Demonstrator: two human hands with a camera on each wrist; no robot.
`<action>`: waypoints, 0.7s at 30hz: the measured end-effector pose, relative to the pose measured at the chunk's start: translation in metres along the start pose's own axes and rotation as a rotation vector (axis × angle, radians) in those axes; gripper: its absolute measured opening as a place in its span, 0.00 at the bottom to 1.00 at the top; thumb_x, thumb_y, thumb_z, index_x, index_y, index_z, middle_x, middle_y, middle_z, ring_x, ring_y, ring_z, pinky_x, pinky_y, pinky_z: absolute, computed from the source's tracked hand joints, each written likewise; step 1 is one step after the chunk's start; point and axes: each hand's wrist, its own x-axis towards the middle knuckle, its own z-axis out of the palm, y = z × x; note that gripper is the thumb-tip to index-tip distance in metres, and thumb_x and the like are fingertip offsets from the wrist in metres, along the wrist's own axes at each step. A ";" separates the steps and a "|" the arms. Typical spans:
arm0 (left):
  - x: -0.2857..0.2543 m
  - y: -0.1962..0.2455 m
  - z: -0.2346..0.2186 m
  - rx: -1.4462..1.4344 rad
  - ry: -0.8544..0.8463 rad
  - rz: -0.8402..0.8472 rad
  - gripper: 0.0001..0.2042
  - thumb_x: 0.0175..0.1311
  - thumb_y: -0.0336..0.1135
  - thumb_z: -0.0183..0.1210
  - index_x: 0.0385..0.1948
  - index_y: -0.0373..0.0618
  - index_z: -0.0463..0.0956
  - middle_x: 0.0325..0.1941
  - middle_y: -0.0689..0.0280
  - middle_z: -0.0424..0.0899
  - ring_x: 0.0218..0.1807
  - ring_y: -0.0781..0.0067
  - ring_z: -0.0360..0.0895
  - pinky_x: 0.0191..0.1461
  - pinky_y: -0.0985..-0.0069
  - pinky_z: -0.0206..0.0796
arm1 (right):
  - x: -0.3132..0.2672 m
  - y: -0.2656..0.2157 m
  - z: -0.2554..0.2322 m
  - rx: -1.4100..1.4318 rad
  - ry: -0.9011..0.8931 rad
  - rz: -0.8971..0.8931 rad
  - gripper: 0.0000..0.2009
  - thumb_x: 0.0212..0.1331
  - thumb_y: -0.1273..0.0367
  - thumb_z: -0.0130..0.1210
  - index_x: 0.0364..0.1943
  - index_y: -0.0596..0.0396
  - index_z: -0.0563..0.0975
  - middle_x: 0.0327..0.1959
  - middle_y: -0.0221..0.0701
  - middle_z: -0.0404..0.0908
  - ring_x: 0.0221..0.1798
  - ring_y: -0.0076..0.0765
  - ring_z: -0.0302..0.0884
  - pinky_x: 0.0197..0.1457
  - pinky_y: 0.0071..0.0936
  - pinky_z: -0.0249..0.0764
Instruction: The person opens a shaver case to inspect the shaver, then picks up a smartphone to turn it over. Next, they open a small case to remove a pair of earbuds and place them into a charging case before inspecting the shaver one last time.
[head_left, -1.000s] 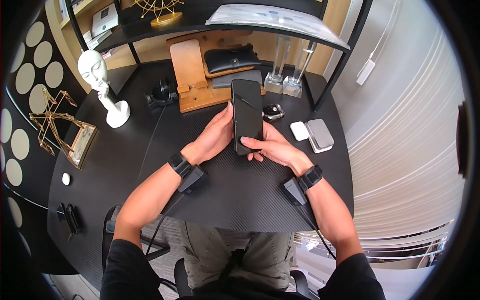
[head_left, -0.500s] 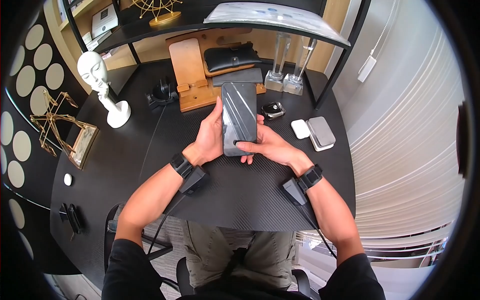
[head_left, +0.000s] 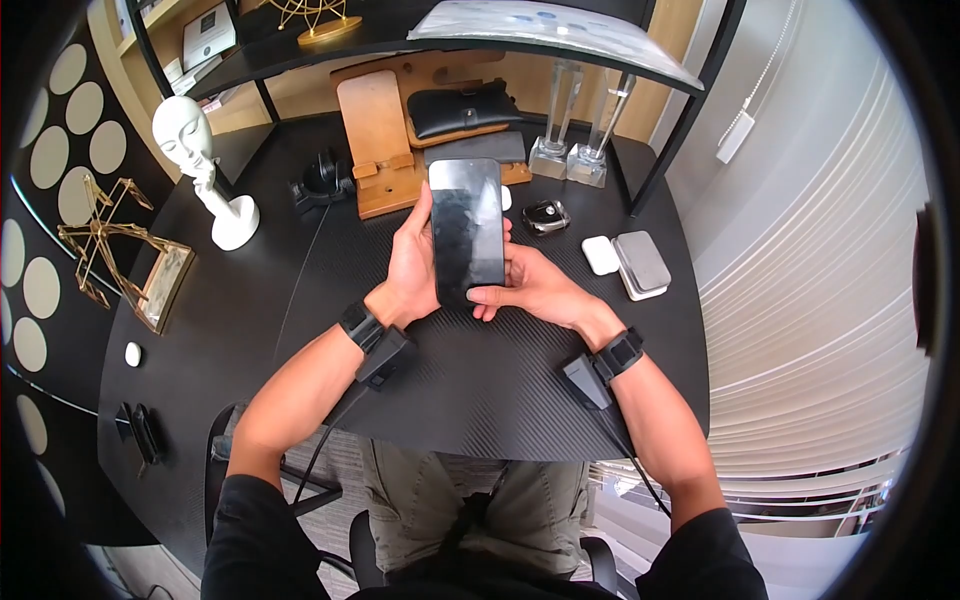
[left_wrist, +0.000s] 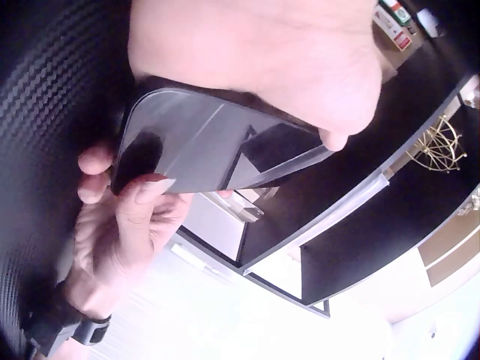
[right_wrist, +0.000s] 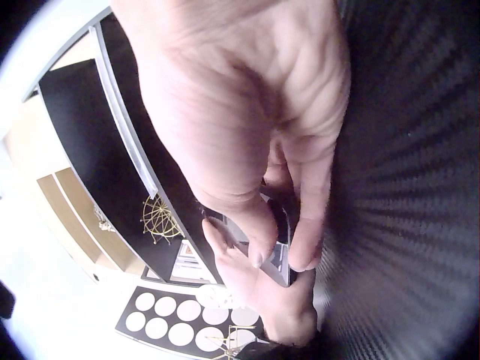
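A black smartphone (head_left: pixel 468 230) is held up over the desk with its dark glossy screen facing me. Along its left edge, my left hand (head_left: pixel 408 262) grips it, thumb pointing up the side and the other fingers mostly hidden behind. My right hand (head_left: pixel 545 290) pinches the lower right corner, thumb lying on the bottom of the screen and fingers underneath. In the left wrist view the phone (left_wrist: pixel 217 139) mirrors the shelf. The right wrist view shows only a corner of the phone (right_wrist: pixel 277 266) between thumb and fingers.
Behind the phone stands a wooden stand (head_left: pixel 375 130) with a black pouch (head_left: pixel 462 113). A car key (head_left: pixel 546 217), a white case (head_left: pixel 600 255) and a grey box (head_left: pixel 642 262) lie to the right. Left are headphones (head_left: pixel 322 182) and a white face sculpture (head_left: pixel 234 226).
Both hands have brought the phone to the left, and its screen has tilted so that a paler reflection fills it. A small white object beside the wooden stand has come into view.
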 end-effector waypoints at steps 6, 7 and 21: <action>-0.002 0.002 -0.001 -0.043 0.040 0.040 0.39 0.75 0.69 0.32 0.66 0.39 0.68 0.57 0.51 0.80 0.57 0.57 0.81 0.61 0.60 0.76 | 0.001 0.000 0.000 0.078 -0.015 -0.008 0.16 0.66 0.73 0.63 0.55 0.61 0.74 0.44 0.34 0.85 0.43 0.30 0.86 0.48 0.27 0.84; -0.002 0.002 0.000 -0.031 0.041 0.042 0.39 0.76 0.68 0.32 0.66 0.39 0.68 0.58 0.51 0.80 0.57 0.57 0.81 0.61 0.60 0.76 | 0.000 0.000 -0.001 0.074 -0.017 -0.009 0.16 0.66 0.73 0.62 0.56 0.61 0.75 0.45 0.35 0.85 0.43 0.31 0.86 0.48 0.27 0.84; -0.004 0.008 0.009 -0.012 0.014 0.060 0.38 0.77 0.66 0.33 0.67 0.37 0.66 0.62 0.51 0.78 0.62 0.58 0.77 0.67 0.59 0.71 | 0.001 0.000 -0.003 0.059 -0.006 -0.008 0.14 0.68 0.73 0.60 0.55 0.60 0.76 0.44 0.35 0.85 0.44 0.31 0.86 0.48 0.28 0.85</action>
